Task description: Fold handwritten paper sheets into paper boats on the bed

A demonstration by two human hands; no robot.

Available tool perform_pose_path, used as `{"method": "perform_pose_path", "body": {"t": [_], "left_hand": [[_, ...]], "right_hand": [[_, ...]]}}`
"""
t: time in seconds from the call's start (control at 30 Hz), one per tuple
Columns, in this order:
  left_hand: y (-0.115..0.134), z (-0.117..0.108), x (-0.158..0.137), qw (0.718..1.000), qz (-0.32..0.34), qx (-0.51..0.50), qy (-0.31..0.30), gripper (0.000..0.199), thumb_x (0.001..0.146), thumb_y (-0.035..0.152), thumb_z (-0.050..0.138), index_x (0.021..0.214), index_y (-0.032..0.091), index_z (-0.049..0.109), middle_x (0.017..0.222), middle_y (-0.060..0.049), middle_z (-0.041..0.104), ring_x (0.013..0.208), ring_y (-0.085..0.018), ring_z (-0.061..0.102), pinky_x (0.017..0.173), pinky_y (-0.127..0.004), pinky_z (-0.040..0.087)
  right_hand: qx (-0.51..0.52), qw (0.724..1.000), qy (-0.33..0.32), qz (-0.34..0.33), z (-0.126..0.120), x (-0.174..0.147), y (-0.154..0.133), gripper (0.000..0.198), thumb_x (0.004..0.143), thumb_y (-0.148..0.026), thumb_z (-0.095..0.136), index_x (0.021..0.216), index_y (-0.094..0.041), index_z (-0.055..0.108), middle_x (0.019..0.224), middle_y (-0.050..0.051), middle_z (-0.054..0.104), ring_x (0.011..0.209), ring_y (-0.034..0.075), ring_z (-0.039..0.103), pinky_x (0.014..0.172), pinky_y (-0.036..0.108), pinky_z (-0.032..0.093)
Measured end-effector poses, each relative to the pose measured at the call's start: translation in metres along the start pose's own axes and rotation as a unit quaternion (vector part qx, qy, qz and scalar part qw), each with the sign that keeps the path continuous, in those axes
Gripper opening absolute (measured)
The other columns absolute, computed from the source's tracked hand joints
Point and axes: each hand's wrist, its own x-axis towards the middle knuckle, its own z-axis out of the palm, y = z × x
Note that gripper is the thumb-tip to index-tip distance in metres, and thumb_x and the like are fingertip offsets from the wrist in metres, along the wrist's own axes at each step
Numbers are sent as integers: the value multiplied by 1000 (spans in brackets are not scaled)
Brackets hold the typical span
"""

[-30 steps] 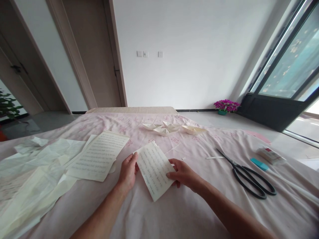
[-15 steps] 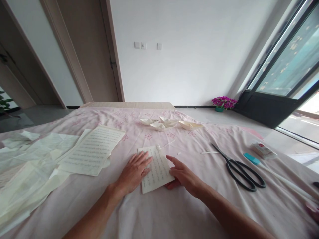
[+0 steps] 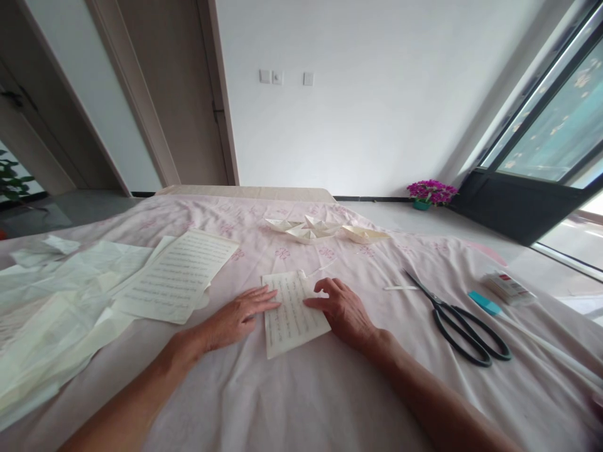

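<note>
Pink floral cloth (image 3: 264, 408), written sheet (image 3: 293, 319), loose papers (image 3: 174, 276), paper boats (image 3: 311, 233), scissors (image 3: 438, 301)

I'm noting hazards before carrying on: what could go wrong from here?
The scissors lie to the right of the right hand, so a wide sweep might catch them. The cloth is wrinkled near the written sheet, so pressing there could crease the sheet unevenly.

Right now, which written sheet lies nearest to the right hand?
The small sheet, between the right hand and left hand; the other sheets lie farther left.
</note>
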Motion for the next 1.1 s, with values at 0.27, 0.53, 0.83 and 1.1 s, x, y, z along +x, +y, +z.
{"method": "perform_pose_path", "body": {"t": [0.27, 0.53, 0.83, 1.1], "left_hand": [[9, 4, -16, 996, 57, 53, 44, 48, 86, 32, 57, 133, 28, 49, 143, -3, 45, 136, -23, 34, 113, -46, 29], [18, 20, -8, 984, 110, 64, 125, 30, 93, 23, 45, 118, 21, 62, 123, -7, 64, 119, -18, 55, 102, -34, 44], [27, 17, 8, 975, -89, 54, 198, 30, 90, 29, 48, 63, 18, 53, 67, -1, 59, 74, -16, 56, 69, -27, 41], [29, 19, 17, 968, -169, 17, 186, 33, 93, 39, 40, 69, 20, 51, 70, -1, 58, 73, -17, 53, 65, -26, 37]], "right_hand": [[30, 999, -7, -37, -2, -11, 4, 31, 86, -14, 52, 108, -29, 69, 108, 4, 68, 101, 21, 54, 85, 36, 44], [160, 986, -43, -9, -5, -9, 6, 29, 91, -28, 47, 112, -28, 67, 111, 4, 67, 108, 22, 53, 94, 38, 42], [119, 969, -59, 207, 8, 9, -2, 36, 89, -39, 46, 61, -18, 51, 61, -1, 54, 63, 13, 50, 60, 24, 32], [77, 948, -67, 302, 10, 19, -8, 30, 88, -41, 44, 67, -20, 45, 61, -4, 53, 56, 10, 43, 52, 24, 20]]}}
